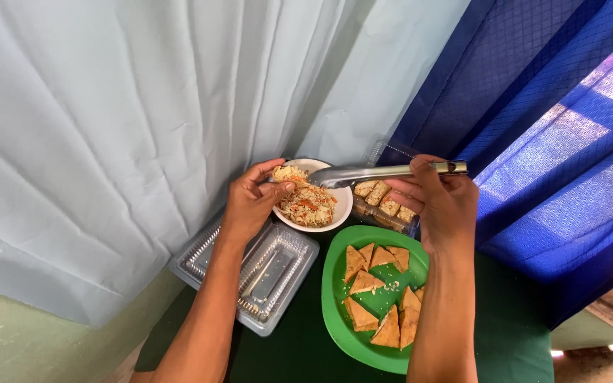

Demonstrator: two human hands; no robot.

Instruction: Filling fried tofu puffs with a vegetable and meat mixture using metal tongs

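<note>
left hand (248, 202): mine, fingers pinched on a stuffed piece (290, 174) of fried tofu, filling side up, held over the left rim of the white bowl (340, 206).
right hand (440, 202): mine, fist clenched round the handle end of metal tongs (381, 172); tongs lie level, tips pointing left, ending just beside the stuffed piece.
hard to see: tong tips overlap the piece, can't tell whether they touch it or grip anything. My right hand covers part of the clear tray behind it. Both forearms run out of the bottom edge.
white bowl: shredded filling, pale with orange bits, roughly half full.
clear tray (384, 206): behind the bowl on the right, holds more tofu pieces, count unclear; its hinged lid stands open against the blue cloth.
green plate (335, 312): nearest me, triangles of brown fried tofu round the rim, crumbs in the middle.
empty clear box (257, 273): plastic, left of the plate, under my left forearm, nothing inside.
surface: dark green tabletop (512, 340), all containers close together.
room: pale grey curtain (122, 106) on the left, blue cloth (548, 120) on the right with sun patches, pale green wall at lower left.
</note>
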